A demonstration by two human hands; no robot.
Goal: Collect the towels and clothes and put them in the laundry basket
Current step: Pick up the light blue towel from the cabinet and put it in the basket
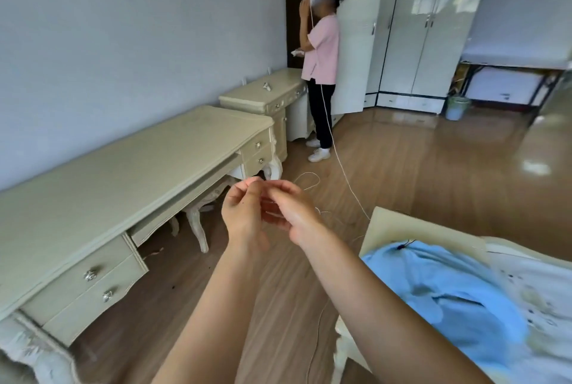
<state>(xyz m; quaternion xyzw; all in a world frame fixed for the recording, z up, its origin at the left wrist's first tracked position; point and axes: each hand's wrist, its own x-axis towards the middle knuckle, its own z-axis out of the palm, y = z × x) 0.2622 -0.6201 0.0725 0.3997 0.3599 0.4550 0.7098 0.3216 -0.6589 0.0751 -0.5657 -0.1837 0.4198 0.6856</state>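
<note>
- Our left hand (243, 216) and right hand (292, 213) are raised together in mid-air over the floor, fingers loosely curled and touching each other at the fingertips; neither grips any cloth, and whether they pinch something small between them we cannot tell.
- The light blue garment (445, 293) lies below and to the right of our right hand, well apart from both hands, spread over the corner of a bed (402, 228) with a pale frame.
- Beside it, further right, a white patterned cloth (538, 293) touches the blue one.
- We see no laundry basket.
- A thin white cable (343, 171) trails across the wooden floor (418, 166) just beyond our hands.
- To the left of our left hand stands a long cream desk (130, 166) with drawers, a stool (201, 213) tucked under it.
- Beyond the hands, a second cream cabinet (266, 95) stands against the grey wall (123, 27).
- Next to it stands another person (320, 74) in a pink top, wearing a headset.
- Far beyond our right hand are white wardrobes (427, 27) and a small bin (456, 108).
</note>
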